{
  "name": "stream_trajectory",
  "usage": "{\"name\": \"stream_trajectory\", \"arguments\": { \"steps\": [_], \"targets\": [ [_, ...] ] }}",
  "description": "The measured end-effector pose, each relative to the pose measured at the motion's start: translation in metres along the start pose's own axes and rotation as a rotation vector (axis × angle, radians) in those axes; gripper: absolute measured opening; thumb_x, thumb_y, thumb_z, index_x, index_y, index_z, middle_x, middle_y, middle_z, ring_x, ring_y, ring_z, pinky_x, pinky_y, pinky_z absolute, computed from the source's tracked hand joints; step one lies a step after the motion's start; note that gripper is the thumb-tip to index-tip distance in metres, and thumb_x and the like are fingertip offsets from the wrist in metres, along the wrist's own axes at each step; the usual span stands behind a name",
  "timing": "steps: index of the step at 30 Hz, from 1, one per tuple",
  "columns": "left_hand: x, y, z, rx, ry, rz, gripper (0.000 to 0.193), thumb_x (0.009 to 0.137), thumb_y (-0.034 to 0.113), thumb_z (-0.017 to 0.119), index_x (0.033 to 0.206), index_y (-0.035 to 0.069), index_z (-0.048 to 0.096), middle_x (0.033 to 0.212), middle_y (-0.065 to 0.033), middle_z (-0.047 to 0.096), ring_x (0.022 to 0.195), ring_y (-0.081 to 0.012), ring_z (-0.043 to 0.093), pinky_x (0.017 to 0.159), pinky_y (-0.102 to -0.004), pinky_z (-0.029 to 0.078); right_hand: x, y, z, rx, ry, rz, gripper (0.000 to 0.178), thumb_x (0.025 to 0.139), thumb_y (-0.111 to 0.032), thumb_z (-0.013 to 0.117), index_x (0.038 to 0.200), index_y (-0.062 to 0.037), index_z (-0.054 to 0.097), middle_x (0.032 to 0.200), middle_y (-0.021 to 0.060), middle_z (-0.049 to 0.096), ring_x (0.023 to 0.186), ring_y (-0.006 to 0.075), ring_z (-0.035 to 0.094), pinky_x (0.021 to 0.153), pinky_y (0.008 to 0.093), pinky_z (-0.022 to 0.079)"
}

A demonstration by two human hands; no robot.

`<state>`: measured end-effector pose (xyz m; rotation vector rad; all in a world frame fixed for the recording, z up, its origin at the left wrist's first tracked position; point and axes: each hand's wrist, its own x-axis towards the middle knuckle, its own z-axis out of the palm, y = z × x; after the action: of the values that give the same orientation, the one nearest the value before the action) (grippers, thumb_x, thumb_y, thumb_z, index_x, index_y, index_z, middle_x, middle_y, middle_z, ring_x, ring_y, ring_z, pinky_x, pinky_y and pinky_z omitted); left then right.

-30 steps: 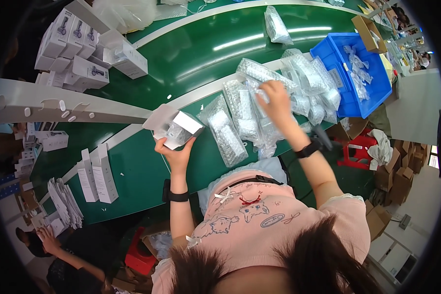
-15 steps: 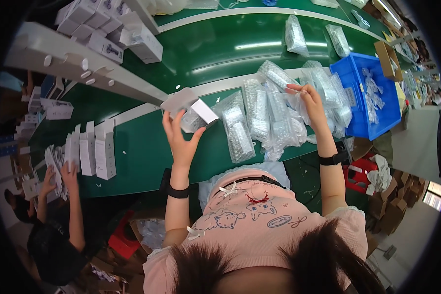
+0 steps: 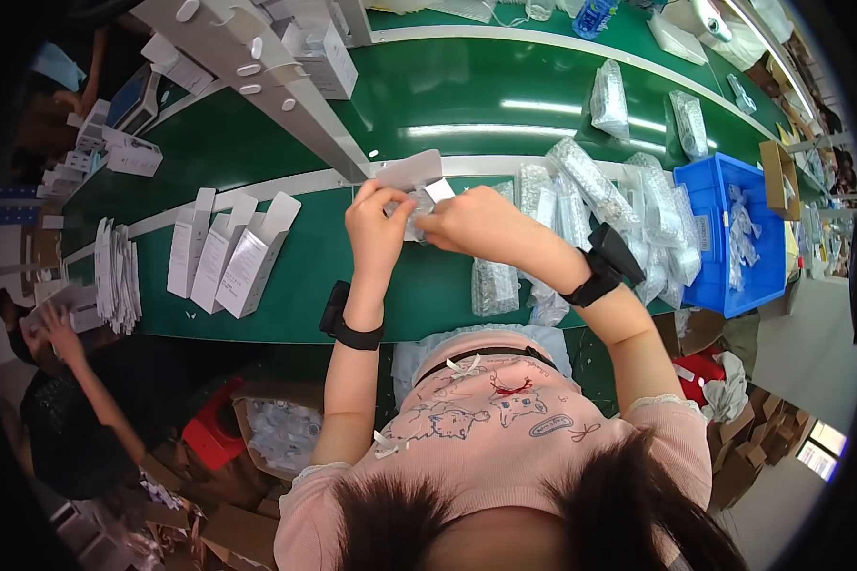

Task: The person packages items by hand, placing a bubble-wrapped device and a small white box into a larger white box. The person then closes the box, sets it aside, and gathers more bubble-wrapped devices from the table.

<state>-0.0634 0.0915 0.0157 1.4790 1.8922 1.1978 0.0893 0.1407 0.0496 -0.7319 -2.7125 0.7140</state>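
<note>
Both my hands meet at a small white box (image 3: 411, 169) whose lid flap stands raised. My left hand (image 3: 376, 228) is closed at the box's left side, thumb bent toward the opening. My right hand (image 3: 490, 226) reaches across, its fingertips pinched on clear plastic (image 3: 415, 207) at the mouth; it looks like a small bag. My fingers hide most of the box and what lies inside. Just right of them, partly under my right forearm, is a pile of bubble-wrapped packages (image 3: 595, 186).
White boxes with raised flaps (image 3: 221, 252) stand left on the green table (image 3: 305, 295), beside a stack of flat cartons (image 3: 117, 276). A blue bin (image 3: 733, 285) holds clear bags at right. A metal post (image 3: 295, 95) rises behind the box. A co-worker's hand (image 3: 59, 328) handles cartons at far left.
My right hand has come left from the package pile to the box, carrying clear plastic. My left hand has shifted its hold on the box. The view has turned slightly; the co-worker's hands moved left.
</note>
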Motion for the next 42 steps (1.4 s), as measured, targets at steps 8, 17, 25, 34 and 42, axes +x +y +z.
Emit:
{"name": "stream_trajectory", "arguments": {
  "steps": [8, 17, 25, 34, 42],
  "targets": [
    [0.002, -0.006, -0.004, -0.06, -0.017, 0.136, 0.009, 0.064, 0.001, 0.064, 0.068, -0.003, 0.057, 0.07, -0.0109, 0.051, 0.059, -0.0243, 0.052, 0.053, -0.0296, 0.04, -0.01, 0.023, -0.014, -0.026, 0.098, -0.055, 0.017, 0.072, -0.016, 0.062, 0.069, -0.0033, 0.051, 0.061, 0.0089, 0.052, 0.058, 0.0282, 0.054, 0.049, 0.0371, 0.042],
    [0.004, -0.007, 0.0, -0.041, -0.009, 0.137, 0.009, 0.064, 0.001, 0.064, 0.071, -0.002, 0.059, 0.075, -0.0115, 0.054, 0.065, -0.0255, 0.055, 0.057, -0.0281, 0.043, 0.025, 0.015, 0.013, 0.028, -0.003, -0.398, 0.022, 0.072, -0.023, 0.061, 0.071, -0.0069, 0.047, 0.065, 0.0052, 0.052, 0.063, 0.0233, 0.055, 0.053, 0.0351, 0.043],
    [0.002, -0.005, 0.001, -0.097, 0.005, 0.087, 0.009, 0.065, 0.002, 0.065, 0.072, -0.002, 0.06, 0.079, -0.0118, 0.057, 0.069, -0.0241, 0.057, 0.06, -0.0291, 0.044, -0.011, 0.028, 0.01, -0.453, 0.319, -0.435, 0.024, 0.067, -0.029, 0.063, 0.075, -0.009, 0.051, 0.07, 0.002, 0.053, 0.082, 0.0216, 0.05, 0.08, 0.042, 0.038],
    [0.004, -0.011, -0.001, -0.124, 0.012, 0.059, 0.01, 0.066, 0.002, 0.065, 0.074, -0.001, 0.061, 0.076, -0.0076, 0.057, 0.071, -0.0183, 0.056, 0.062, -0.0248, 0.041, 0.0, 0.004, -0.007, -0.4, -0.363, -0.08, 0.037, 0.064, -0.03, 0.069, 0.092, -0.0082, 0.058, 0.088, 0.0043, 0.054, 0.091, 0.0261, 0.048, 0.1, 0.0424, 0.023],
    [-0.011, -0.118, -0.129, 0.659, 0.257, 0.127, 0.065, 0.064, 0.014, 0.071, 0.12, 0.005, 0.041, 0.131, -0.0199, 0.03, 0.12, -0.0329, 0.032, 0.097, -0.0474, 0.026, -0.029, 0.061, 0.041, 0.606, 0.438, 0.065, 0.084, 0.059, -0.026, 0.075, 0.129, -0.0056, 0.032, 0.119, 0.0157, 0.045, 0.117, 0.0317, 0.036, 0.103, 0.0415, 0.019]
  ]
}}
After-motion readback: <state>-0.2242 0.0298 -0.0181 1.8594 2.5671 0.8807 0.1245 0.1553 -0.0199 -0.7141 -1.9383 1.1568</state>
